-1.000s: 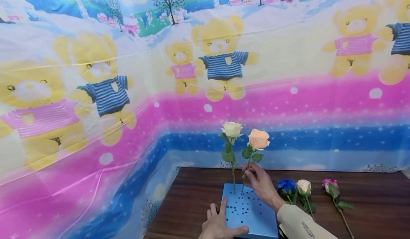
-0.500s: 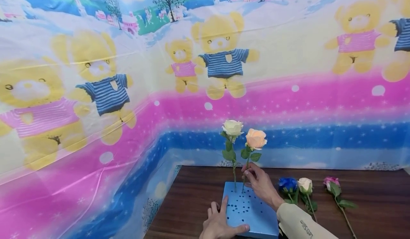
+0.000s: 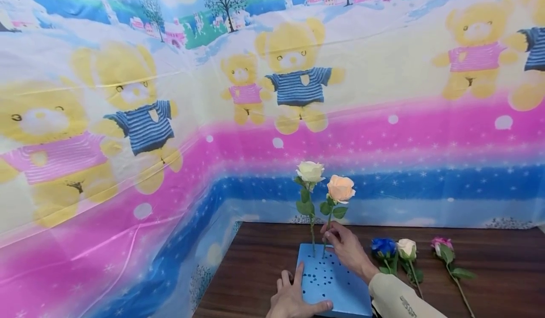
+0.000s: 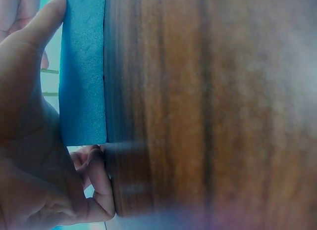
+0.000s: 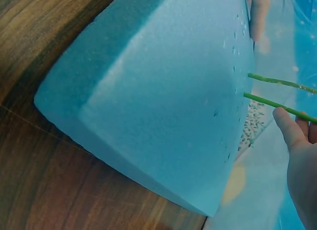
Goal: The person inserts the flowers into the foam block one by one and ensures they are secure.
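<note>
A blue foam block [image 3: 334,282] pierced with several holes lies on the wooden table [image 3: 255,270]. A white rose [image 3: 310,171] and a peach rose [image 3: 340,188] stand upright in its far edge. My right hand [image 3: 336,236] pinches the peach rose's stem just above the block; the wrist view shows the thumb [image 5: 290,128] against the green stem [image 5: 270,102]. My left hand [image 3: 298,296] holds the block's near left corner, thumb [image 4: 34,29] on the top face and forefinger stretched along the left side. The foam block's side [image 4: 81,71] fills the left wrist view.
To the right of the block, a blue rose [image 3: 382,247], a cream rose [image 3: 406,248] and a pink rose [image 3: 442,244] lie flat on the table. A plastic sheet printed with bears [image 3: 294,76] hangs behind and to the left. Bare wood stretches right.
The peach rose has sunk a little lower into the block, and my right hand went down with its stem. The left hand has kept its place.
</note>
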Demonstrator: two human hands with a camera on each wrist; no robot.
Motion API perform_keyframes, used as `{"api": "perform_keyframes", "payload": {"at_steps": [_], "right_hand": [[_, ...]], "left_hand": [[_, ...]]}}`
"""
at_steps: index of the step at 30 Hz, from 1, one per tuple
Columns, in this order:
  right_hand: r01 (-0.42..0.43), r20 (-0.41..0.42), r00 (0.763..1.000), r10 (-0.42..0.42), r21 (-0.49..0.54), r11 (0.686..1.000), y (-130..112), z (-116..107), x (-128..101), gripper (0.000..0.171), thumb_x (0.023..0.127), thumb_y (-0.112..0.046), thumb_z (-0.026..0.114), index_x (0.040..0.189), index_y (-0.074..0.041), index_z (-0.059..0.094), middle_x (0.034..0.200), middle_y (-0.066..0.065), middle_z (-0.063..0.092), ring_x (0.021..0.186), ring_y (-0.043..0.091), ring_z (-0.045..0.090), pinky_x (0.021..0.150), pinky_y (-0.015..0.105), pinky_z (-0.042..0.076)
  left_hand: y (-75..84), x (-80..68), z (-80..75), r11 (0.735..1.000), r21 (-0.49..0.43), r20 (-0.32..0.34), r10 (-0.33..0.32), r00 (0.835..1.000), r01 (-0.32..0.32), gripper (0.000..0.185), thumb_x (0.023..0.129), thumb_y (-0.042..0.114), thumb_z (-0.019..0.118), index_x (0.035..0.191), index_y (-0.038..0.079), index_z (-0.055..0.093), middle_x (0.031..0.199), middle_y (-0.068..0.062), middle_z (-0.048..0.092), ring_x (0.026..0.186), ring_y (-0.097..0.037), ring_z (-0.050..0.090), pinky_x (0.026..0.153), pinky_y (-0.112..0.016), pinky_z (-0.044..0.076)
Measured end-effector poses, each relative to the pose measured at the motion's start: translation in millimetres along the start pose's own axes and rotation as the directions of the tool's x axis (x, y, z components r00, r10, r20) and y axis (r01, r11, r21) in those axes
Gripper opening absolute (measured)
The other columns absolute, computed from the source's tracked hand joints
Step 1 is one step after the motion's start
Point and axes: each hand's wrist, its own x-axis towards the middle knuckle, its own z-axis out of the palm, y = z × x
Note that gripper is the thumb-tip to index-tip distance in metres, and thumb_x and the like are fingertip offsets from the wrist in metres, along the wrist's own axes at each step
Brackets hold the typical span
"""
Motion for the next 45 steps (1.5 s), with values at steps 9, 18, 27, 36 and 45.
{"api": "perform_keyframes", "payload": {"at_steps": [9,18,27,36,45], "right_hand": [[-0.019,-0.008,1.000,0.019,-0.007,1.000,-1.6,-6.1,-3.9,0.027,0.118,-0.012,0.059,0.144,-0.013,0.065,0.131,0.015,0.068,0.127,0.041,0.071,0.096,0.053,0.064],[-0.051,0.007,0.999,0.050,0.031,0.998,-7.9,-22.5,-9.6,0.034,0.117,-0.016,0.063,0.151,-0.014,0.060,0.136,0.020,0.067,0.124,0.038,0.072,0.090,0.050,0.066],[-0.060,0.021,0.998,0.059,0.009,0.998,-11.1,-54.9,-22.0,0.053,0.118,-0.027,0.061,0.168,-0.021,0.045,0.155,0.018,0.059,0.133,0.039,0.068,0.090,0.052,0.066],[-0.083,-0.003,0.997,0.083,0.001,0.997,-5.0,-95.7,-35.2,0.058,0.119,-0.031,0.059,0.173,-0.027,0.037,0.159,0.019,0.054,0.133,0.036,0.068,0.083,0.046,0.067],[-0.102,-0.007,0.995,0.102,0.005,0.995,-2.5,-138.4,-47.1,0.062,0.119,-0.032,0.059,0.174,-0.025,0.033,0.165,0.025,0.047,0.137,0.046,0.064,0.082,0.047,0.067]], "left_hand": [[1.7,0.8,1.9,1.000,0.008,0.002,0.000,1.000,0.000,0.128,0.075,0.087,0.086,0.174,0.021,0.039,0.147,-0.029,0.046,0.129,-0.051,0.052,0.083,-0.077,0.051],[0.7,0.2,1.2,1.000,0.001,0.005,0.003,1.000,-0.003,0.129,0.074,0.087,0.086,0.174,0.019,0.039,0.149,-0.032,0.044,0.130,-0.054,0.051,0.082,-0.077,0.052],[1.4,1.0,-0.3,1.000,0.020,0.007,0.020,1.000,-0.020,0.130,0.075,0.088,0.084,0.174,0.018,0.038,0.152,-0.034,0.043,0.133,-0.056,0.051,0.084,-0.079,0.051],[-1.9,2.7,6.4,0.999,0.035,-0.007,0.007,1.000,-0.007,0.133,0.071,0.091,0.084,0.174,0.019,0.039,0.152,-0.037,0.043,0.129,-0.055,0.053,0.082,-0.077,0.052],[1.0,0.6,3.4,1.000,0.030,-0.009,0.006,1.000,-0.006,0.129,0.074,0.086,0.087,0.173,0.019,0.040,0.147,-0.034,0.044,0.119,-0.049,0.052,0.077,-0.073,0.052]]}}
